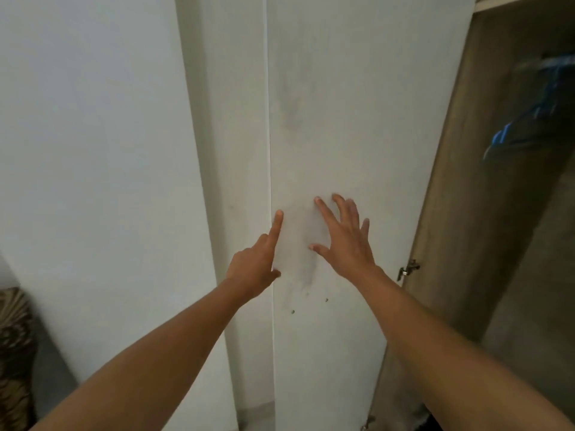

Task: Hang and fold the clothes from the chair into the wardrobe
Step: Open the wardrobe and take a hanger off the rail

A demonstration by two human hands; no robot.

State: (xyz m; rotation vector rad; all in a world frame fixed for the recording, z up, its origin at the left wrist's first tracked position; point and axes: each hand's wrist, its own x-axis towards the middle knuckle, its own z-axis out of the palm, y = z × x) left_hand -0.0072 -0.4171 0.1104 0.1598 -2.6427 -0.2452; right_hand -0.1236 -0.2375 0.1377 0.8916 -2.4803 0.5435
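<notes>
The grip of the right hand point(345, 241) is spread, fingers fanned and flat against the white wardrobe door point(342, 104), holding nothing. The grip of the left hand point(253, 269) is mostly curled, with only the index finger straight, its tip on the door's left edge at the seam point(269, 119) with the neighbouring white panel point(236, 119). Whether the thumb hooks that edge is hard to tell from here. Neither hand holds any clothing.

At the door's right edge sits a metal hinge point(409, 269), and just right of the door the brown wardrobe interior point(466, 181) stands exposed. Inside it, up and to the right of the door, hangs a blurred blue-striped garment point(529, 119), the only piece of clothing in view. Well left of the door is a plain wall point(93, 119), and low beside it a brown patterned thing point(15, 353), too blurred to name. The chair is out of view.

As a judgement, the person is working the door, not the clothes. One garment may be hung, but how many wait on the chair cannot be told, and no folded pile shows.
</notes>
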